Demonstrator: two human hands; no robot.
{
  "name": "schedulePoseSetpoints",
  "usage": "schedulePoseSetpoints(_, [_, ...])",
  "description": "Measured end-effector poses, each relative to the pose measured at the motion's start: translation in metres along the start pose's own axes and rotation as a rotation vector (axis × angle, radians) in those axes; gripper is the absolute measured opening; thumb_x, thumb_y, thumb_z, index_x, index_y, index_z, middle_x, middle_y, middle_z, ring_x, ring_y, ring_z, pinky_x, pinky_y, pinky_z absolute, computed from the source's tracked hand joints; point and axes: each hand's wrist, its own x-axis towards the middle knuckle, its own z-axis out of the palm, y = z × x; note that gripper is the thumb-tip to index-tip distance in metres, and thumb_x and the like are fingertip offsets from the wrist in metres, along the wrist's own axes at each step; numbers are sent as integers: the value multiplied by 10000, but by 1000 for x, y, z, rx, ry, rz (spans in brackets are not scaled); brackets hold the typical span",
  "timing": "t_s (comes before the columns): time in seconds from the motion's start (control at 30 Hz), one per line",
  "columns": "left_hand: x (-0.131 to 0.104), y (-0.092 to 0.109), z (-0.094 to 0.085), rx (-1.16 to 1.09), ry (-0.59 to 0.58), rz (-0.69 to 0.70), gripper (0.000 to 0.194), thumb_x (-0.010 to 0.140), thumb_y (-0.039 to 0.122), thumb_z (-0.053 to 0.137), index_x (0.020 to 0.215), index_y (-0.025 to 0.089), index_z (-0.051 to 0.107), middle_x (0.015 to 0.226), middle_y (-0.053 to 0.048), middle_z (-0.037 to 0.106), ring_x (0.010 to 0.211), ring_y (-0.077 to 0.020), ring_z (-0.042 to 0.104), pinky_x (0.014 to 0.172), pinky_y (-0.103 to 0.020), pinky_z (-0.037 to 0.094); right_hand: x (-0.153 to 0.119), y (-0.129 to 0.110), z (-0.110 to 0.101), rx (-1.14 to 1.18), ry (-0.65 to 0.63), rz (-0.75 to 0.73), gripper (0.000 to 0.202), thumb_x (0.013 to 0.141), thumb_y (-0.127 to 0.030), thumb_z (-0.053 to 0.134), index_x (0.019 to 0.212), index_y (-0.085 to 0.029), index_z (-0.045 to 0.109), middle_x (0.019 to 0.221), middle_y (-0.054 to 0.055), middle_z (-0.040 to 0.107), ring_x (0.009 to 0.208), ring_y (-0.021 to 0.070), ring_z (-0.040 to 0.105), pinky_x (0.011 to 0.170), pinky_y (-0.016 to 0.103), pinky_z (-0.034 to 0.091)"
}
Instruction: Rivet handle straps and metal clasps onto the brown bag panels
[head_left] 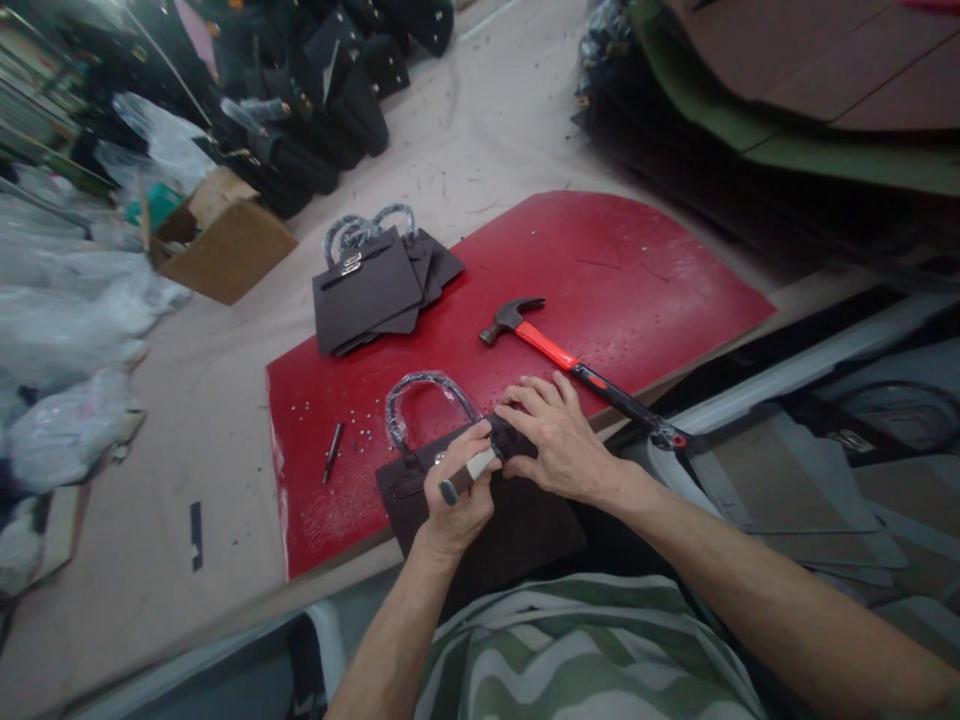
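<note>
A dark brown handbag lies flat at the near edge of the red board, its plastic-wrapped handle arching away from me. My left hand is closed around a small grey and white tool and holds it against the bag's flap. My right hand lies flat on the top of the bag beside it, fingers pressing on the strap area.
A claw hammer with a red and black handle lies on the board right of my hands. A stack of dark bags sits at the board's far left corner. A black pen-like tool and small rivets are scattered nearby. A cardboard box stands on the floor.
</note>
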Motion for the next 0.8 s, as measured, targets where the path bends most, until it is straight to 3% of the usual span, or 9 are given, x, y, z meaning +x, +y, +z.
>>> schedulePoseSetpoints(0.47, [4,-5,2,-57,-81,15,149,949,103,540,1061,198,565,1067,-93,719,1070,-216,716,896,-390,623,0,1,2,31,37,-12,688,699,-416,827,1298,-172,594,1338,137,573,1319,366,435,1170,622,200])
schedulePoseSetpoints(0.63, [5,-8,5,-61,-97,-8,101,962,144,527,1037,202,563,1037,-81,716,1020,-204,723,886,-383,619,-4,8,-6,103,228,-54,520,805,-251,704,1296,-139,575,1311,172,561,1227,316,501,1073,531,395])
schedulePoseSetpoints(0.73, [4,-11,7,-121,-79,16,136,951,129,538,1062,204,558,1061,-87,708,1038,-200,714,894,-368,612,-8,18,-23,-8,368,53,408,853,-227,639,1245,-120,601,1240,172,594,1159,315,527,1003,472,449])
schedulePoseSetpoints(0.8, [2,-12,8,-154,-80,31,169,941,106,538,1077,205,556,1069,-89,705,1066,-199,705,917,-364,602,-10,26,-37,-131,368,193,410,838,-251,656,1218,-103,618,1213,178,603,1115,332,533,982,472,445])
